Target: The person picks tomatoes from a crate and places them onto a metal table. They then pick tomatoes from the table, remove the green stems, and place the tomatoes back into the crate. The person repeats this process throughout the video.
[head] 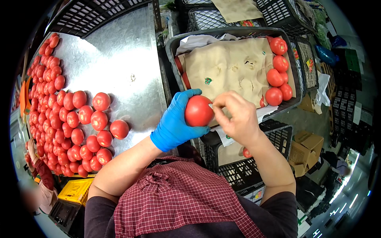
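My left hand (175, 122), in a blue glove, holds a ripe red tomato (198, 111) with thumb and fingers curled round its sides. My bare right hand (238, 116) pinches a small whitish sticker (210, 105) between thumb and forefinger, right at the tomato's side. Under and beyond both hands stands a black plastic crate (232, 31). Brown paper (226, 68) covers most of it, with a few tears and small green stickers. Bare tomatoes (274, 78) line the crate's right end. More red shows at its left edge, mostly hidden by the paper.
Many loose tomatoes (62, 131) spread over the left of a metal table (131, 59). Another black crate (101, 15) stands at its far edge. Below right are a lower crate (262, 160) and a cardboard box (306, 151). At far left another person's sleeve (44, 175) shows near a yellow crate (76, 189).
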`<state>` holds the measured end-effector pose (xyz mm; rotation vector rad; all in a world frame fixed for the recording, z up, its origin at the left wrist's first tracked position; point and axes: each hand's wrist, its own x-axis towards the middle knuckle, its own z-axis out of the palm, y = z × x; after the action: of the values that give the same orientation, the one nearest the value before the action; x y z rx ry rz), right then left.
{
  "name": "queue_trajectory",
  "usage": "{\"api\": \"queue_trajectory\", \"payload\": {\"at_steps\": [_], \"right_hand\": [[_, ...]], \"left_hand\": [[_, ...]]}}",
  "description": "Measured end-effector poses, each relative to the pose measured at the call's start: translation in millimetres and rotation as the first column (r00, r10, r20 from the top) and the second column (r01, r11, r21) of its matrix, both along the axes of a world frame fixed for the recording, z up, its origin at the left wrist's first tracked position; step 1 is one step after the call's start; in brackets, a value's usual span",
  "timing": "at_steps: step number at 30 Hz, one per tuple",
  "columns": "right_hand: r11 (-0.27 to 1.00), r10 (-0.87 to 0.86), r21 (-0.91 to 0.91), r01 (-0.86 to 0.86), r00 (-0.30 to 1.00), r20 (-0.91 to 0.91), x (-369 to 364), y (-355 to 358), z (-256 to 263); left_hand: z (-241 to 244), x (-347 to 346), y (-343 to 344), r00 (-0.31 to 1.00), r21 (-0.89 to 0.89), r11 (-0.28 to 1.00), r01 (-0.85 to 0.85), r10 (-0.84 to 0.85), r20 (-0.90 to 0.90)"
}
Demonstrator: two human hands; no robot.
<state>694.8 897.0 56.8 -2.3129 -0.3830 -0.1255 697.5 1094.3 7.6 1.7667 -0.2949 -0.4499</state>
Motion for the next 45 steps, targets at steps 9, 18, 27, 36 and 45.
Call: {"api": "queue_trajectory", "payload": {"at_steps": [9,18,27,36,45], "right_hand": [[0.824,-0.146,-0.548,0.144,0.988,0.039,22.1,-52.9,-79.4],[0.775,-0.153,-0.617,-0.139,0.905,-0.396,-8.6,-55.1,-74.9],[0.383,-0.592,-0.855,0.350,0.803,0.065,-9.2,-176.8,-52.2],[0.356,-0.647,-0.911,0.207,0.758,-0.080,10.6,-161.5,-52.8],[0.322,-0.632,-0.935,0.150,0.770,-0.094,11.5,-175.6,-51.8]], "left_hand": [[-15.4,6.9,25.5,0.488,-0.644,0.638,-0.423,-0.438,-0.755],[-51.3,3.2,67.3,0.519,-0.434,0.717,-0.545,-0.118,-0.846],[-41.2,12.9,102.4,0.247,-0.293,0.519,-0.803,-0.157,-0.956],[-16.2,3.8,83.6,0.174,-0.290,0.432,-0.854,-0.289,-0.941],[35.9,-26.8,-4.2,0.468,-0.452,0.890,0.067,-0.428,-0.773]]}}
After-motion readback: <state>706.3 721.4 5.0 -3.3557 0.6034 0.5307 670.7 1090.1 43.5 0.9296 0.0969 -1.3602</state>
